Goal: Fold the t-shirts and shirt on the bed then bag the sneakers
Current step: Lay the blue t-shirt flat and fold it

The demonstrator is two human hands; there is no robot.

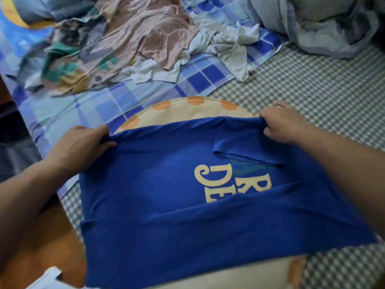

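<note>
1. Blue t-shirt (166, 195) — head view, the only one. It lies spread on the near part of the bed, over a cream round cushion with orange dots (187, 107), partly on the green-checked sheet (312, 90). Yellow lettering (229, 182) shows on its right half, partly covered by a flap of the shirt's own cloth.

2. Left hand (83, 144): fingers and thumb curled round the far-left corner of the shirt, pinching a bunch of cloth.

3. Right hand (281, 124): clamped the same way on the far-right corner, knuckles up. Both hands hold the one far edge, which runs taut and roughly level between them.

4. Key relation: the held edge is the side of the shirt farthest from the person; the bulk of the cloth lies between that edge and the body. The shirt's long axis runs left to right across the view. Neither hand is clearly nearer; they sit about level, the right slightly farther out.

5. Judgement: a fold here would likely bring the far edge toward the person, over the lettering. The loose flap near the right hand could bunch if not smoothed first.

6. Remaining work: pink garment (150, 38), white garment (225, 42) and patterned shirt (73, 59) lie crumpled at the far side, well apart from the hands. No sneakers or bag in view.
</note>
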